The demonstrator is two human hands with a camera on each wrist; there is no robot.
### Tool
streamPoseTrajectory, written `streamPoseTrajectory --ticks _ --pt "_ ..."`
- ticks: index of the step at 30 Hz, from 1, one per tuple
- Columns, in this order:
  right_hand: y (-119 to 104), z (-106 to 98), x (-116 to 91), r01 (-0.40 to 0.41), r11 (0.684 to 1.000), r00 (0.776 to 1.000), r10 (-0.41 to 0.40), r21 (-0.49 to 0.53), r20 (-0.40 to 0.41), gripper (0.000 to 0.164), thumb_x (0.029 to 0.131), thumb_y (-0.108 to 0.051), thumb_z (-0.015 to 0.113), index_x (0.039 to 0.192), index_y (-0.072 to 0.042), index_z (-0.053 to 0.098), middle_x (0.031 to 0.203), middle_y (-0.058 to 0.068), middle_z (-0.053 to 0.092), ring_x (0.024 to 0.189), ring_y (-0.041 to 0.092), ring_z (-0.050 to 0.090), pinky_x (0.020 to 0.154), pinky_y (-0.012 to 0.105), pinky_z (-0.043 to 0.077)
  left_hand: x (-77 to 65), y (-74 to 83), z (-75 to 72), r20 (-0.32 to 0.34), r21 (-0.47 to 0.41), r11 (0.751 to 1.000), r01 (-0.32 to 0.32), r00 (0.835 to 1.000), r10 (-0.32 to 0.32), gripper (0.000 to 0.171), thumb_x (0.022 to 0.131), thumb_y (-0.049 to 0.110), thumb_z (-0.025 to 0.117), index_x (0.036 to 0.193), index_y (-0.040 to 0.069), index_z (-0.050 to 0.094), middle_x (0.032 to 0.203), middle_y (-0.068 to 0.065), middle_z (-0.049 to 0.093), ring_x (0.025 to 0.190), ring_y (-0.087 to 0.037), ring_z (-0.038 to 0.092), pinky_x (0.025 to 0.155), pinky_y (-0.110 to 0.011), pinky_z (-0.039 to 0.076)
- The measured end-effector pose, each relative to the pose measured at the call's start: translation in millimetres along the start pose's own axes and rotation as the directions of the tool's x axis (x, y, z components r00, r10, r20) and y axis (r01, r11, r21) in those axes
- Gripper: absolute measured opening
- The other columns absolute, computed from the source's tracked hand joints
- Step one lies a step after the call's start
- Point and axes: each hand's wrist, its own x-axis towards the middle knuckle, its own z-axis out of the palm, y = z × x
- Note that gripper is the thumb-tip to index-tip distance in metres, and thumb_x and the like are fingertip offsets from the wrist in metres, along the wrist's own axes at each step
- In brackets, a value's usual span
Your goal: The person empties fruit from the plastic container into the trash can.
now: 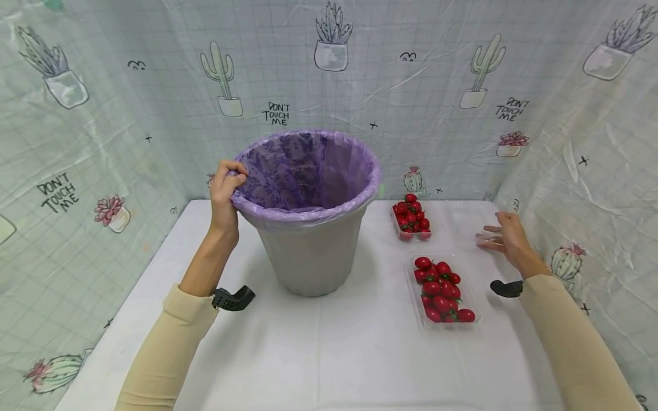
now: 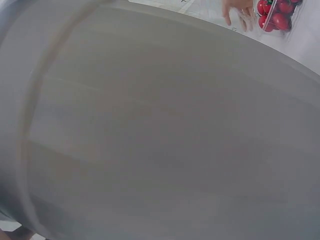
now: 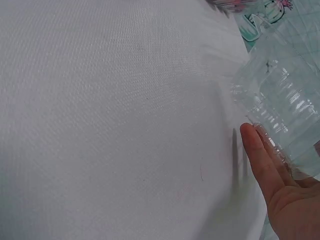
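Note:
A grey bin (image 1: 313, 260) with a purple bag liner (image 1: 293, 168) stands on the white table, tilted a little. At its upper left, my left hand (image 1: 224, 188) grips the lined rim, fingers curled over the edge. The bin's wall fills most of the left wrist view. Over at the right side of the table, my right hand (image 1: 514, 240) holds a clear plastic container (image 3: 277, 95) between thumb and fingers. No contents show through that container in the right wrist view. The thumb's contact there is hidden.
Two clear boxes of red cherry tomatoes stand right of the bin: a nearer box (image 1: 444, 291) and a farther box (image 1: 410, 218). Patterned plastic sheeting (image 1: 360, 91) with cactus drawings hangs behind and along both sides of the white table (image 1: 360, 354).

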Motion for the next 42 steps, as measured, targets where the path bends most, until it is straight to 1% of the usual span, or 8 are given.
streamPoseTrajectory --ticks 6,10,17,25,31,35,39,42 --pt "3.9 -3.2 -1.5 -0.002 0.998 0.993 0.01 0.062 -0.122 0.039 0.11 -0.037 0.043 0.142 -0.014 0.04 0.131 0.019 0.046 0.078 0.006 0.071 0.073 0.027 0.062 -0.5 0.1 -0.8 0.004 -0.005 1.0 0.007 1.0 -0.007 0.018 0.088 0.012 0.045 0.087 0.022 0.059 0.094 0.006 0.051 0.088 -0.012 0.044 0.082 -0.026 0.033" --pt "5.9 -3.6 -0.9 -0.026 0.998 0.977 0.015 -0.053 -0.213 0.026 0.108 -0.035 0.045 0.125 -0.016 0.051 0.119 0.006 0.053 0.075 0.004 0.067 0.072 0.023 0.06 -0.2 -0.6 -0.9 0.003 -0.002 1.0 0.005 1.0 -0.005 0.018 0.088 0.012 0.045 0.087 0.023 0.059 0.094 0.007 0.051 0.087 -0.012 0.044 0.082 -0.026 0.033" --pt "9.7 -6.2 1.8 -0.077 0.967 0.966 0.011 -0.245 -0.259 0.05 0.11 -0.034 0.037 0.144 0.002 0.043 0.145 0.028 0.047 0.075 0.0 0.06 0.069 0.022 0.059 0.3 -1.0 1.0 0.007 0.002 1.0 -0.005 1.0 0.005 0.018 0.088 0.012 0.045 0.088 0.022 0.06 0.093 0.007 0.052 0.086 -0.012 0.045 0.081 -0.026 0.033" --pt "1.8 -2.2 6.5 -0.17 0.918 0.955 0.064 -0.357 -0.289 0.063 0.109 -0.034 0.029 0.156 0.008 0.03 0.148 0.031 0.046 0.093 0.011 0.058 0.072 0.02 0.054 -0.3 -0.5 -0.1 -0.004 0.019 1.0 -0.01 1.0 0.01 0.019 0.088 0.012 0.045 0.087 0.023 0.06 0.092 0.008 0.053 0.087 -0.012 0.045 0.082 -0.026 0.033" --pt "-10.8 2.4 4.5 -0.19 0.875 0.959 0.067 -0.446 -0.277 0.066 0.108 -0.031 0.03 0.156 0.013 0.023 0.154 0.035 0.037 0.123 0.038 0.051 0.092 0.039 0.056 0.6 0.9 -0.6 -0.006 0.015 1.0 -0.004 1.0 0.004 0.019 0.089 0.013 0.045 0.088 0.023 0.06 0.094 0.007 0.053 0.089 -0.013 0.046 0.083 -0.026 0.033" --pt "-20.1 6.8 -2.8 -0.202 0.834 0.941 0.019 -0.514 -0.339 0.067 0.104 -0.024 0.034 0.159 0.01 0.016 0.161 0.036 0.026 0.145 0.051 0.034 0.115 0.058 0.039 -0.2 1.9 -0.7 -0.012 0.011 1.0 0.0 1.0 0.0 0.018 0.089 0.013 0.045 0.088 0.022 0.06 0.094 0.006 0.052 0.089 -0.013 0.045 0.083 -0.026 0.033" --pt "-26.2 13.3 -17.0 -0.171 0.769 0.923 -0.093 -0.616 -0.373 0.068 0.096 -0.014 0.035 0.158 0.008 0.02 0.158 0.04 0.028 0.143 0.056 0.032 0.115 0.063 0.034 -1.5 2.6 0.2 -0.009 0.015 1.0 -0.003 1.0 0.004 0.017 0.089 0.013 0.045 0.088 0.022 0.06 0.094 0.006 0.052 0.089 -0.013 0.045 0.083 -0.026 0.034" --pt "-29.8 20.0 -32.3 -0.086 0.738 0.909 -0.217 -0.67 -0.356 0.064 0.095 -0.012 0.037 0.155 0.008 0.031 0.151 0.043 0.036 0.136 0.056 0.038 0.107 0.065 0.035 -2.1 2.9 0.0 -0.004 0.011 1.0 0.002 1.0 -0.002 0.017 0.09 0.013 0.045 0.088 0.022 0.06 0.095 0.006 0.052 0.089 -0.013 0.045 0.083 -0.026 0.034"
